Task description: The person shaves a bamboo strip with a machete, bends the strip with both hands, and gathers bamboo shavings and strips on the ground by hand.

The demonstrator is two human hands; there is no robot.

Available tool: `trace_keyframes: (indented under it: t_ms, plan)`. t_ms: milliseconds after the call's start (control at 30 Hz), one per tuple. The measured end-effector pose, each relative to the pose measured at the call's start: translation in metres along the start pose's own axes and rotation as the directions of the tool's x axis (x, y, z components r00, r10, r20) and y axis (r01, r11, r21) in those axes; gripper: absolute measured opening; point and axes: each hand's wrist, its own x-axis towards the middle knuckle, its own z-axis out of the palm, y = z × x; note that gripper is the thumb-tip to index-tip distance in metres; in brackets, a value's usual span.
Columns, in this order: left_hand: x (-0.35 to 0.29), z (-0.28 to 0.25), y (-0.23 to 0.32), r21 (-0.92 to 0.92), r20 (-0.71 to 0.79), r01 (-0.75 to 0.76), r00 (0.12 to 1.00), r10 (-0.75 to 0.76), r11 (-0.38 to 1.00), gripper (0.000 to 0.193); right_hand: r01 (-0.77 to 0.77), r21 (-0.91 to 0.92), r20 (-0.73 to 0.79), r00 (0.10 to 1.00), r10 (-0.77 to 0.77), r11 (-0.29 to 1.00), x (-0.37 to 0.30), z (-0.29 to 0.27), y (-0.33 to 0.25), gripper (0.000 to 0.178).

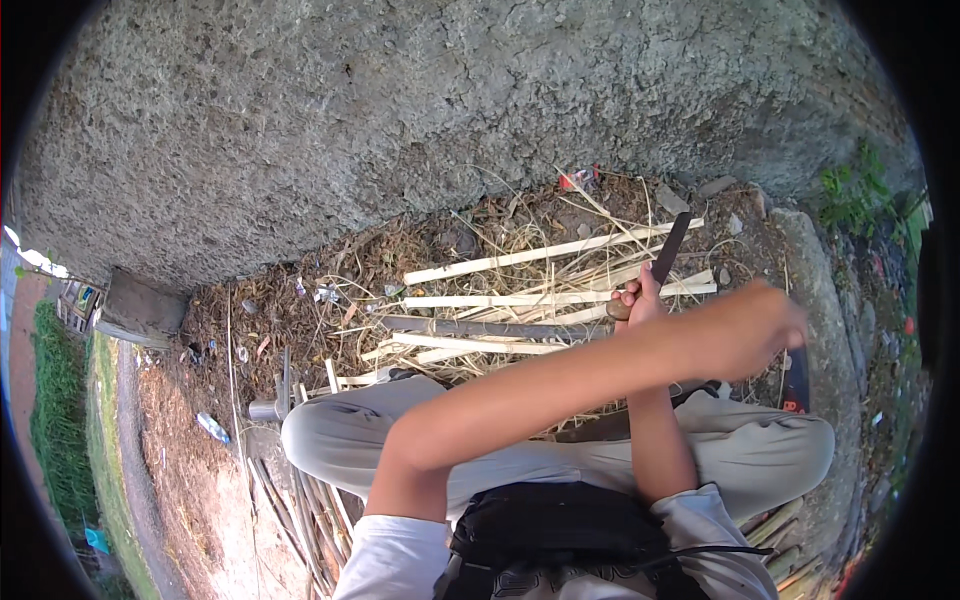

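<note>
A black bag (560, 520) sits at the person's front, over a white shirt (395, 548). The legs are folded in light grey pants (365, 430). The left arm goes across, above the right arm. The left hand (758, 328) is out to the right and blurry, so I cannot tell if it is holding something. The right hand (637, 297) is wrapped around the handle of a big knife (673, 243), and its dark blade points up and a bit right. Long pale strips (540, 259) lie on the ground in front of the legs, near the knife. Behind them is a rough grey wall (380, 110).
</note>
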Motion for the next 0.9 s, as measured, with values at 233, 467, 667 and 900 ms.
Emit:
trace_keyframes:
  t_ms: [233,467,667,900]
  plan:
    - [-0.180,-0.166,-0.111,-0.305,-0.771,0.716,0.202,-0.605,0.628,0.050,0.015,0.005,-0.038,0.999,-0.015,1.000,-0.015,0.013,-0.008,0.025]
    - [-0.412,-0.133,-0.218,-0.111,-0.642,0.932,-0.332,-0.691,-0.345,0.068,0.069,-0.114,0.033,0.997,-0.066,0.991,-0.030,0.018,-0.033,0.010]
    - [-0.436,-0.120,-0.264,0.558,-0.221,0.802,-0.104,-0.970,-0.213,0.050,0.326,-0.434,0.254,0.939,-0.233,0.840,-0.072,0.031,-0.140,0.011]
    - [-0.412,-0.122,-0.290,0.431,-0.372,0.900,0.112,-0.922,-0.065,0.036,0.391,-0.798,0.302,0.918,-0.258,0.458,-0.118,0.019,-0.205,0.018]
